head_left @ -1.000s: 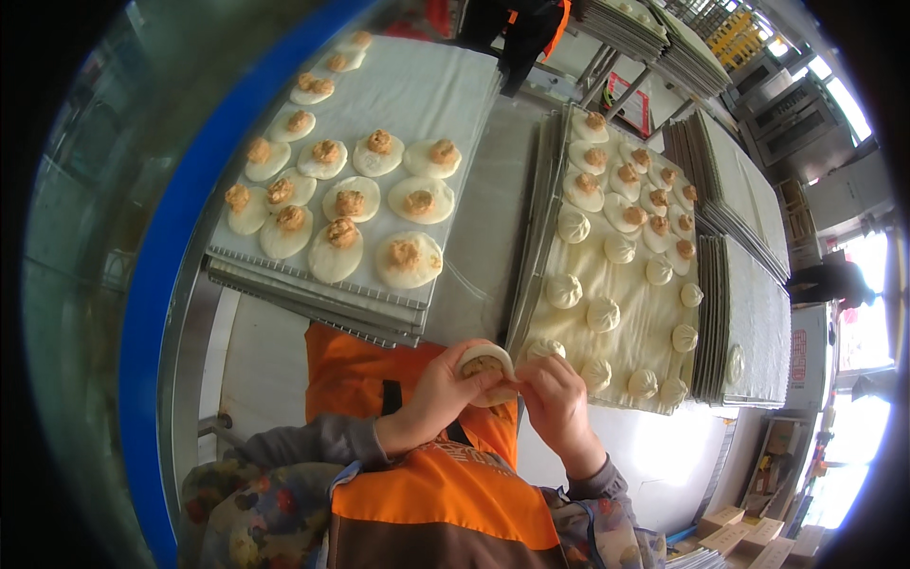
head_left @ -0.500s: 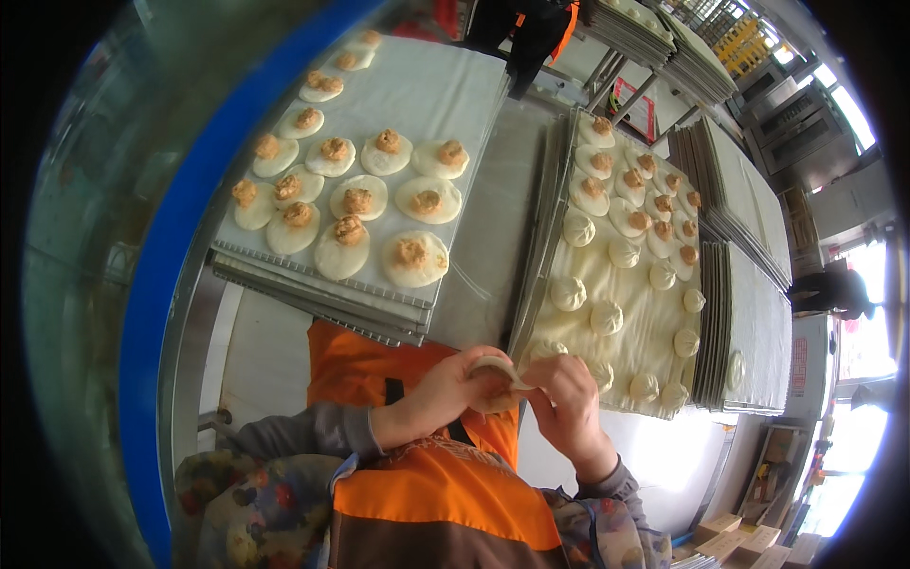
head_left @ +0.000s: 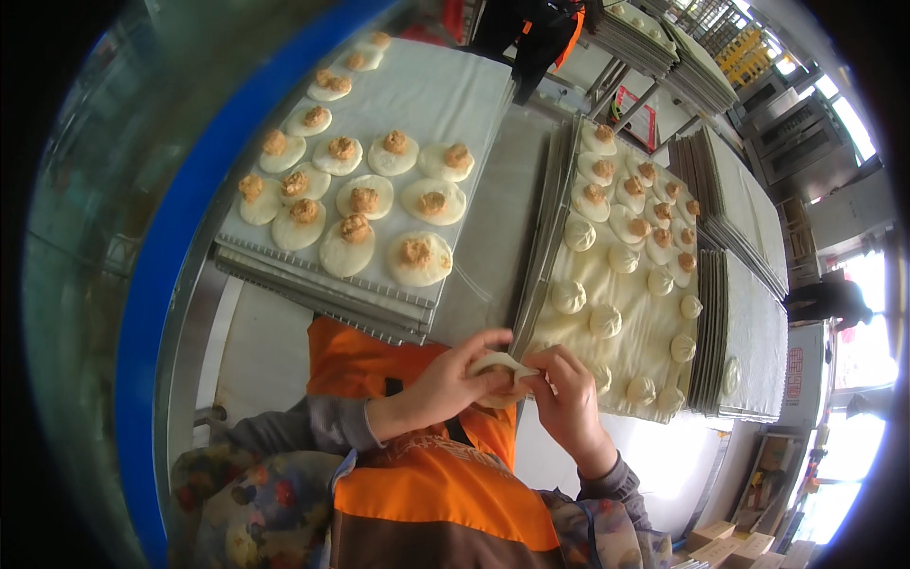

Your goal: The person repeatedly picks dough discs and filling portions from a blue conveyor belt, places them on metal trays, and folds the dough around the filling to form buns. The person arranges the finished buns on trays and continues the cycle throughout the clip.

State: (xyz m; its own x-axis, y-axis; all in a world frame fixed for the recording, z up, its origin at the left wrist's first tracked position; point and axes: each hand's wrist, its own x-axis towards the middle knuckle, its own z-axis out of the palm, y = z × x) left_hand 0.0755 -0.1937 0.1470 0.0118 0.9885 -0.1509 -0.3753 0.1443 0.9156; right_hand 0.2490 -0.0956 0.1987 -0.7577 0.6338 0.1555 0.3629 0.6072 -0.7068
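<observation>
In front of my orange apron a partly gathered bun [head_left: 500, 365] is held between both hands. My left hand [head_left: 453, 381] cups its pale dough from the left, with the thumb over the opening. My right hand [head_left: 566, 394] pinches the dough rim at the right side. The filling inside is mostly hidden by fingers and dough. Beyond my left hand, flat dough rounds topped with orange-brown filling [head_left: 417, 251] lie on a paper-lined tray [head_left: 445, 81]. Past my right hand, closed pleated buns [head_left: 606, 321] sit on a second lined tray [head_left: 569, 356], with more filled rounds at its far end.
A steel table [head_left: 502, 190] shows between the two trays. Stacks of lined trays [head_left: 735, 322] stand at the right. A blue edge [head_left: 180, 237] curves along the left. At the far end stands another person in dark clothing [head_left: 531, 33]. Cardboard boxes [head_left: 735, 548] are at the lower right.
My left fingers have lifted and spread from the bun while the thumb stays over it. My right hand keeps pinching the rim. The view has shifted slightly.
</observation>
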